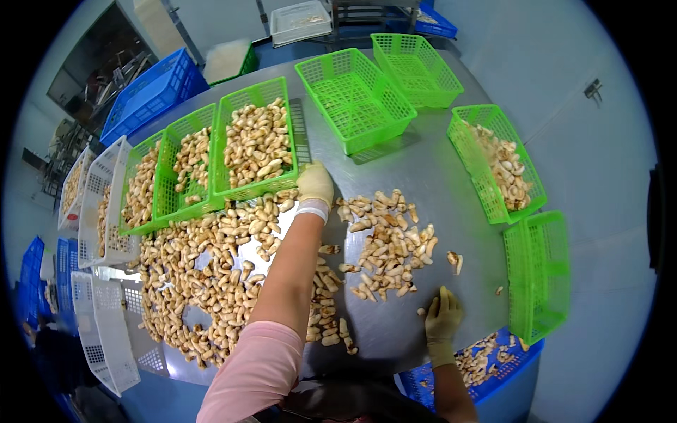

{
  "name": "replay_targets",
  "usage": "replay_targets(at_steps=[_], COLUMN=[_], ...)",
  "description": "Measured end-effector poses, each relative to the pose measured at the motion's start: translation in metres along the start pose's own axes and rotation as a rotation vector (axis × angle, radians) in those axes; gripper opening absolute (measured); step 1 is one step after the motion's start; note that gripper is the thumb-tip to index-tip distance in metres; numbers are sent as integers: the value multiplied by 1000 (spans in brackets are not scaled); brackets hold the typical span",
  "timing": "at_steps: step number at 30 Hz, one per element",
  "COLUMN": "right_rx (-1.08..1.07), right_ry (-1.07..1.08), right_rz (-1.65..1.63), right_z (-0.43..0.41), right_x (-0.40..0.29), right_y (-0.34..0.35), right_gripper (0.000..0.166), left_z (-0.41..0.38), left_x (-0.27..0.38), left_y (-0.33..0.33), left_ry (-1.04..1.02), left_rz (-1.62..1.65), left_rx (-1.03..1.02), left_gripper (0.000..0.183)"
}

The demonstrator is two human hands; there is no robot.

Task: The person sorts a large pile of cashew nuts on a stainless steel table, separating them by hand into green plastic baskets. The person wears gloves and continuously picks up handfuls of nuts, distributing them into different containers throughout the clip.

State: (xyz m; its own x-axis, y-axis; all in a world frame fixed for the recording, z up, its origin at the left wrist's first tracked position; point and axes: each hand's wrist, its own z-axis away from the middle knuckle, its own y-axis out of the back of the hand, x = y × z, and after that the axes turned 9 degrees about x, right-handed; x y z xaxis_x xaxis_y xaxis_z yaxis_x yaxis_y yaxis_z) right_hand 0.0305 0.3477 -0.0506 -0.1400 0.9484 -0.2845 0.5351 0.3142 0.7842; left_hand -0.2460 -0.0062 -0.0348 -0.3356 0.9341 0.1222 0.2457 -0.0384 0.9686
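My left hand [316, 182], in a pale glove with a white band at the wrist, reaches across the table to the near right corner of a green plastic basket [254, 186]. Its fingers are hidden, so a grip on the rim cannot be made out. Stubby cream-and-brown mushrooms [259, 140] fill much of that basket. My right hand [443, 320], gloved too, lies low over the steel tabletop [386, 338] near its front edge, fingers extended, nothing visible in it. Beyond its fingertips lies a loose mushroom piece [454, 260]. A smaller mushroom pile [394, 243] lies between the hands.
A broad mushroom spread [206, 285] covers the table's left. Two green baskets [185, 214] [138, 227] hold mushrooms there, beside white crates [108, 312]. Empty green baskets [354, 100] stand at the back. A basket of trimmings [502, 174] sits right; a blue crate [523, 365] is below.
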Motion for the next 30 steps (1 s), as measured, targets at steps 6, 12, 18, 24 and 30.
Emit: replay_targets(at_steps=[6,12,18,24,30], right_rx=[48,47,-17,-29,-41], right_ry=[5,8,-49,-59,-93], right_rz=[-4,26,1,-55,-66], right_z=[1,1,-7,-11,-4], right_x=[2,4,-4,-2,4], right_y=[-3,1,3,5,5], right_gripper=[30,30,25,27,28], left_z=[26,71,2,112,130], left_x=[-7,-42,-96,19,44], left_y=[16,81,153,61,52], left_ry=[25,-128,-197,-448,-218], left_rz=[104,351,255,343,433], left_rx=[-196,-14,622,-61,-330], left_gripper=[19,23,47,30,25])
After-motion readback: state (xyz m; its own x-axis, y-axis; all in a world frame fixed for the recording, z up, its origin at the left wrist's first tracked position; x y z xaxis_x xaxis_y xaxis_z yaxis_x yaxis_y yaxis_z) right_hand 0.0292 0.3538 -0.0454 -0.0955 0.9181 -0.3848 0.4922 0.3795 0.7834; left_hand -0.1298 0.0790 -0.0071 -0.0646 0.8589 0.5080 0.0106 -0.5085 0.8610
